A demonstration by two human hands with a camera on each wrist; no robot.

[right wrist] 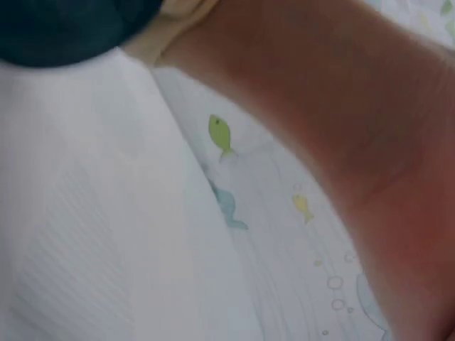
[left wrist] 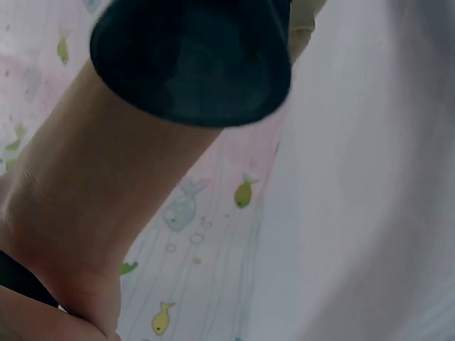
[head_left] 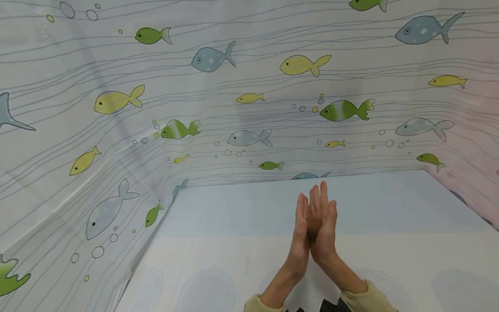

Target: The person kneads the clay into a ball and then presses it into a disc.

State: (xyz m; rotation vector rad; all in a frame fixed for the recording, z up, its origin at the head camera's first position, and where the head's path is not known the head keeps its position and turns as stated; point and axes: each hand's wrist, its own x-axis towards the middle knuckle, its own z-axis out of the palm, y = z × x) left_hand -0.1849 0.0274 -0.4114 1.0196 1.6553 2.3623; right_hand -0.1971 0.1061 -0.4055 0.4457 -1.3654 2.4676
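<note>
My left hand (head_left: 299, 245) and right hand (head_left: 325, 240) are raised together above the table, wrists close and palms turned toward each other. Their heels meet low down, and a shaded hollow shows between the palms. The fingers point up and look straight, with the thumbs on the near side. I see no object held in either hand. In the left wrist view, a bare forearm (left wrist: 106, 163) crosses beneath a dark rounded thing (left wrist: 192, 64). Another bare forearm (right wrist: 334, 92) fills the upper right of the right wrist view; the fingers are out of sight there.
A table (head_left: 234, 212) with a pale blue and white top lies under the hands. Behind it and at the sides hangs a white curtain (head_left: 218, 112) printed with fish, bubbles and wavy lines. Pale yellow sleeves (head_left: 368, 299) show at the bottom of the head view.
</note>
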